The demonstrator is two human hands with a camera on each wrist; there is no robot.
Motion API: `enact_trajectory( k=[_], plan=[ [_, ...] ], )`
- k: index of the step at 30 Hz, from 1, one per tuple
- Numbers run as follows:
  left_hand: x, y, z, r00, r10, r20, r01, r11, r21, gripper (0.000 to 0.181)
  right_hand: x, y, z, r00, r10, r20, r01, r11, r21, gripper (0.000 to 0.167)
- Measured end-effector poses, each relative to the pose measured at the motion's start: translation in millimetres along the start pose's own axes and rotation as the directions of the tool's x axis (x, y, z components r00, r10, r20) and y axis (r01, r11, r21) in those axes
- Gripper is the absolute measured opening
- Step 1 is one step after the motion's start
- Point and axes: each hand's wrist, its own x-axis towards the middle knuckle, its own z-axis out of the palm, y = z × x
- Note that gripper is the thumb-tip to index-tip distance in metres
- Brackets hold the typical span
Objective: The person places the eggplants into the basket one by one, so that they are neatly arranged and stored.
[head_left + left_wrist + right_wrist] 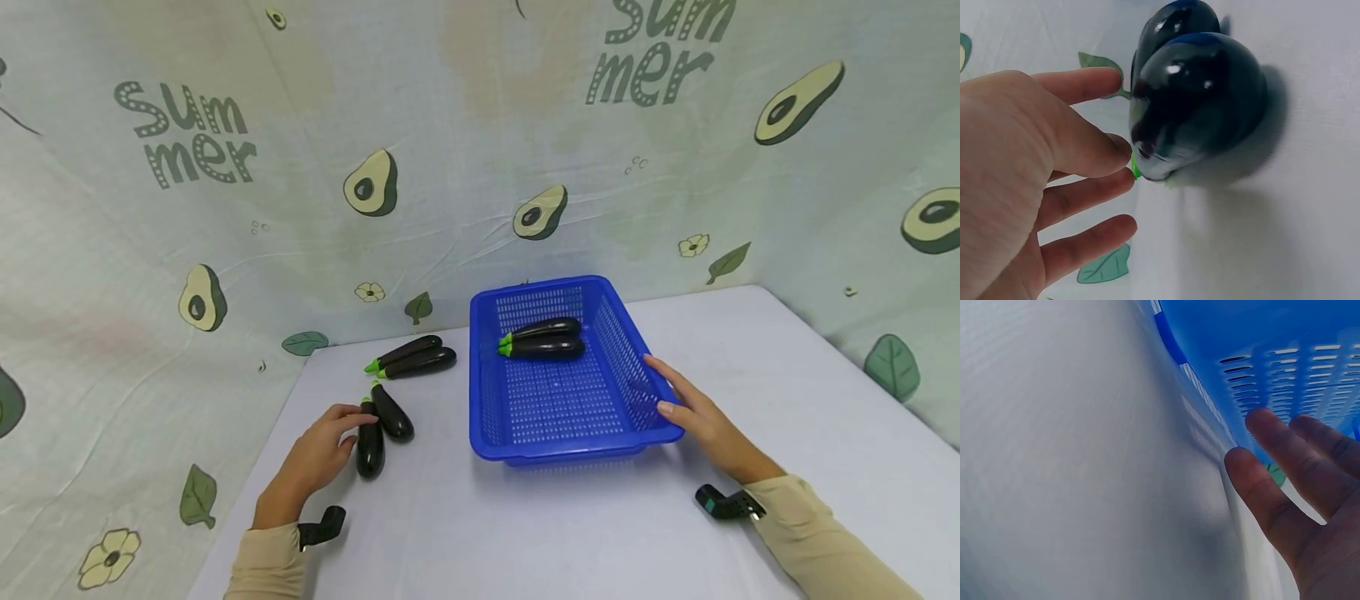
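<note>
Where the blue perforated plastic basket blocks my head view, the wrist view shows my right hand spread-fingered. My left hand, fingers apart, is beside a glossy black eggplant on white cloth.

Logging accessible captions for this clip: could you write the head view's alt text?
A person's left hand is at one of four eggplants on a white table; the right hand touches a blue basket holding two more eggplants.
</note>
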Motion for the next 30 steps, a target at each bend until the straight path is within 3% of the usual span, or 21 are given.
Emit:
enact_trajectory(
  k=[8, 16, 23, 30],
  plan=[
    [-3.6, -0.8, 2.0, 1.000, -0.024, 0.009, 0.024, 1.000, -0.002, 0.043, -0.6, -1.5, -0.8, 1.000, -0.006, -0.007, 0.006, 1.000, -0.017, 0.062],
    [-8.0, -1.3, 5.6, 0.996, -0.058, 0.069, 0.058, 0.998, 0.000, 0.047, -0.2, -0.8, -0.2, 1.000, -0.005, 0.004, 0.005, 1.000, 0.003, 0.063],
    [-9.5, 2.7, 2.9, 0.993, -0.048, 0.110, 0.044, 0.998, 0.038, 0.053, 0.3, 0.1, 0.3, 1.000, 0.007, 0.005, -0.007, 1.000, 0.017, 0.063],
    [-7.2, 3.5, 5.2, 0.979, -0.091, 0.184, 0.080, 0.994, 0.069, 0.063, 0.0, 1.6, -0.6, 1.000, 0.015, -0.007, -0.015, 1.000, -0.001, 0.063]
  ],
)
